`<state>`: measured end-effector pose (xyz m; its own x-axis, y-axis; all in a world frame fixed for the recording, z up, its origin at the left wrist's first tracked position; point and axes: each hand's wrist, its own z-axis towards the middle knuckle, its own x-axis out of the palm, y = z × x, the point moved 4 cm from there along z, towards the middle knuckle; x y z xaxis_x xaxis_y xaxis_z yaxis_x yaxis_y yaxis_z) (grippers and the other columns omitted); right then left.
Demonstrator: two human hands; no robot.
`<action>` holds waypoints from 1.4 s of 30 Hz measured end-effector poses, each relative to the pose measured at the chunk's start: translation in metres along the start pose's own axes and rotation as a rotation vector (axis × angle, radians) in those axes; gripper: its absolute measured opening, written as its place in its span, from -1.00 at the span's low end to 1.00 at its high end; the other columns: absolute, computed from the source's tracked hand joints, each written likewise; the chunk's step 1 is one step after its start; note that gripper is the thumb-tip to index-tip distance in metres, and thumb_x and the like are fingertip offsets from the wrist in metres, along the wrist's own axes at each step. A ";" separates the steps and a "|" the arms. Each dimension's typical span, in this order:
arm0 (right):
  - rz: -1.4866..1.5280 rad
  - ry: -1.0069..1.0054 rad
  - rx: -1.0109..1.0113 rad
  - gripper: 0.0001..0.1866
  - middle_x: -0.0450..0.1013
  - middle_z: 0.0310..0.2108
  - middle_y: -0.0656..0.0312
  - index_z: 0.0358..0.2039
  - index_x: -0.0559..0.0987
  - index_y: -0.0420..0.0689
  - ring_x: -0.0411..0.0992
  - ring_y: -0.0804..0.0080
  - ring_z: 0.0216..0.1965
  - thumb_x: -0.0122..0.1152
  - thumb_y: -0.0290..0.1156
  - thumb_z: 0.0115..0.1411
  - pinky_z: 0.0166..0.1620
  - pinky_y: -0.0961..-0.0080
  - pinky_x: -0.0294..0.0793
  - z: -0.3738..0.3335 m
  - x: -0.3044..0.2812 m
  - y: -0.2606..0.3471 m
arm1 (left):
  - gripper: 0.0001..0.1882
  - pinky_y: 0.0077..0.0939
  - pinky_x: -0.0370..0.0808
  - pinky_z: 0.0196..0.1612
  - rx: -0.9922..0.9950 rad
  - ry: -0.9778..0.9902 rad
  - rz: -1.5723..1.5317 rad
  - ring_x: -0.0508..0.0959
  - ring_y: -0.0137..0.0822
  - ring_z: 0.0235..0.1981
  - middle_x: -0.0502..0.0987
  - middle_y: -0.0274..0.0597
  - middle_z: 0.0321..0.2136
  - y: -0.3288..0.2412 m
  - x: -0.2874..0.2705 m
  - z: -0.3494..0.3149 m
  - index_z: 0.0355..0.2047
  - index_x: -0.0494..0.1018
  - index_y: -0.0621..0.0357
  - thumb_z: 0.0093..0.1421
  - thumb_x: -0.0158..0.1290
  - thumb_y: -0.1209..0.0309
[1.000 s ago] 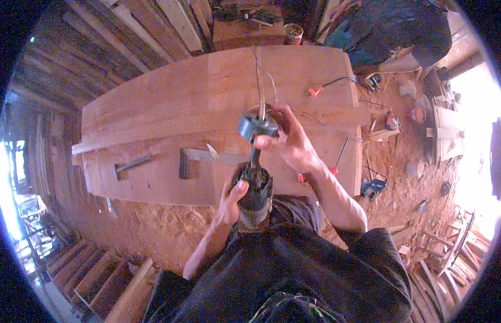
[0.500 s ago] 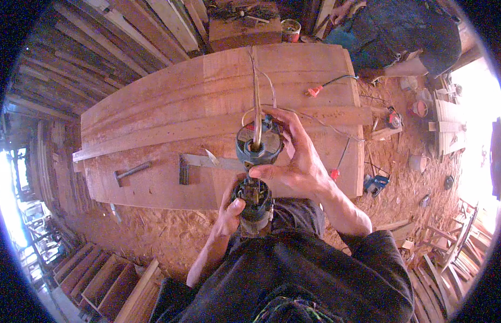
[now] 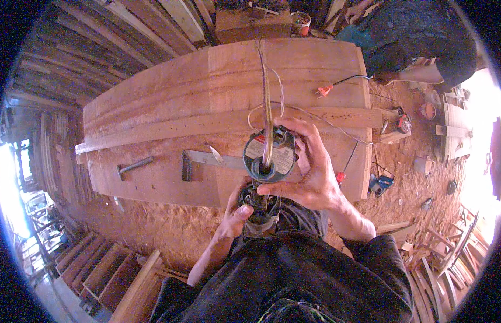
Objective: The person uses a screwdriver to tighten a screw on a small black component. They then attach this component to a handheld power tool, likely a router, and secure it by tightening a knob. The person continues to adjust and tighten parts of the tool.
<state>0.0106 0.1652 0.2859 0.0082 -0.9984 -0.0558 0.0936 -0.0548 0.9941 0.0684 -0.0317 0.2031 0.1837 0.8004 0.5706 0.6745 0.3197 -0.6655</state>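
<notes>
My left hand (image 3: 232, 219) is closed around the dark body (image 3: 261, 228) of a power tool, whose open upper end shows inner parts. Just beyond it, my right hand (image 3: 318, 175) grips a round dark end cover (image 3: 258, 148) with a pale label, thumb on the near edge and fingers around the far right side. A power cord (image 3: 267, 102) passes through the cover and runs away over the wooden panel (image 3: 153, 86). Cover and body look separated, with inner parts showing between them. Left of my hands lie a try square (image 3: 207, 157), a pointed sliver (image 3: 215, 154) and a hammer (image 3: 135, 167).
A long wooden strip (image 3: 169, 128) crosses the panel. An orange plug (image 3: 325, 91) rests at its right, a red plug (image 3: 340, 177) by its right edge. Another person (image 3: 417, 37) is at the far right. A blue power tool (image 3: 381, 184) sits on the dusty floor.
The end cover has tilted so its labelled face shows more. In the picture, both hands and the whole scene have shifted slightly to the right. Both grips remain.
</notes>
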 end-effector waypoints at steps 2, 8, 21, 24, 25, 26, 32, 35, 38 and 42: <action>0.048 0.018 -0.019 0.18 0.29 0.22 0.12 0.31 0.23 -0.22 0.28 0.26 0.28 0.77 -0.26 -0.29 0.34 0.26 0.21 0.002 -0.001 -0.001 | 0.05 -0.26 0.41 0.23 0.001 -0.004 0.030 0.50 -0.20 0.13 0.45 -0.01 0.10 -0.001 0.001 -0.001 0.27 0.16 0.36 -0.01 0.29 -0.14; 0.161 0.014 0.000 0.09 0.40 0.15 0.09 0.29 0.24 -0.21 0.35 0.22 0.24 0.74 -0.33 -0.20 0.32 0.22 0.27 -0.001 -0.003 -0.007 | 0.15 -0.30 0.36 0.24 -0.044 0.078 0.085 0.45 -0.20 0.18 0.42 -0.03 0.15 0.002 0.002 -0.011 0.31 0.12 0.39 -0.08 0.32 -0.18; 0.776 0.120 0.477 0.02 0.34 0.21 0.07 0.32 0.19 -0.20 0.32 0.19 0.26 0.65 -0.33 -0.05 0.29 0.29 0.30 -0.018 0.006 -0.018 | 0.30 -0.30 0.27 0.29 -0.058 0.107 0.110 0.39 -0.19 0.23 0.36 -0.03 0.19 -0.005 0.015 -0.023 0.37 0.03 0.39 -0.17 0.39 -0.18; 0.881 0.051 0.372 0.05 0.33 0.23 0.06 0.34 0.18 -0.20 0.31 0.20 0.27 0.66 -0.32 -0.07 0.31 0.28 0.28 -0.016 0.010 -0.017 | 0.28 -0.31 0.29 0.26 -0.059 0.093 0.107 0.40 -0.21 0.20 0.38 -0.04 0.16 -0.004 0.018 -0.021 0.35 0.08 0.38 -0.17 0.37 -0.23; 0.808 0.026 0.376 0.11 0.35 0.22 0.06 0.35 0.17 -0.21 0.32 0.22 0.26 0.69 -0.28 -0.12 0.32 0.28 0.26 -0.016 0.009 -0.019 | 0.26 -0.31 0.30 0.25 -0.063 0.093 0.133 0.41 -0.22 0.18 0.39 -0.05 0.14 -0.003 0.016 -0.020 0.33 0.09 0.38 -0.17 0.36 -0.24; 0.735 0.000 0.379 0.17 0.36 0.21 0.06 0.36 0.16 -0.21 0.33 0.23 0.26 0.71 -0.24 -0.18 0.33 0.29 0.24 -0.015 0.008 -0.020 | 0.25 -0.31 0.30 0.23 -0.067 0.093 0.159 0.42 -0.22 0.17 0.40 -0.06 0.12 -0.002 0.014 -0.019 0.32 0.11 0.37 -0.17 0.35 -0.25; 0.556 0.003 0.302 0.04 0.45 0.09 0.14 0.31 0.23 -0.22 0.38 0.29 0.19 0.69 -0.35 -0.12 0.27 0.29 0.31 -0.004 -0.001 -0.024 | 0.17 -0.34 0.51 0.03 -0.018 0.068 0.171 0.56 -0.25 -0.04 0.50 -0.04 -0.02 -0.002 0.016 -0.012 0.25 0.22 0.23 -0.19 0.37 -0.30; 0.698 -0.109 0.353 -0.15 0.49 -0.03 0.19 0.16 0.34 -0.19 0.46 0.34 0.05 0.67 -0.29 -0.07 0.17 0.36 0.40 0.005 -0.001 -0.029 | 0.12 -0.32 0.52 0.00 0.042 0.103 0.199 0.56 -0.23 -0.08 0.50 -0.02 -0.05 0.003 0.012 -0.010 0.21 0.25 0.25 -0.15 0.34 -0.31; 0.663 -0.174 0.399 -0.17 0.49 -0.03 0.17 0.14 0.33 -0.19 0.46 0.34 0.04 0.63 -0.16 -0.02 0.17 0.36 0.40 0.006 -0.005 -0.044 | 0.09 -0.29 0.52 0.00 0.043 0.089 0.223 0.56 -0.21 -0.09 0.50 0.01 -0.06 -0.002 0.019 -0.011 0.19 0.25 0.28 -0.11 0.32 -0.30; 0.808 -0.139 0.383 -0.18 0.44 0.08 0.12 0.27 0.26 -0.17 0.44 0.31 0.08 0.52 -0.28 0.09 0.03 0.37 0.49 -0.002 -0.004 -0.041 | 0.07 -0.29 0.53 -0.01 0.081 0.092 0.245 0.57 -0.19 -0.10 0.51 0.03 -0.06 -0.001 0.018 -0.010 0.20 0.24 0.29 -0.07 0.30 -0.30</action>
<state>0.0088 0.1711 0.2447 -0.1952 -0.7259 0.6596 -0.2259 0.6877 0.6900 0.0778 -0.0225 0.2187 0.4015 0.8105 0.4265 0.5432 0.1642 -0.8234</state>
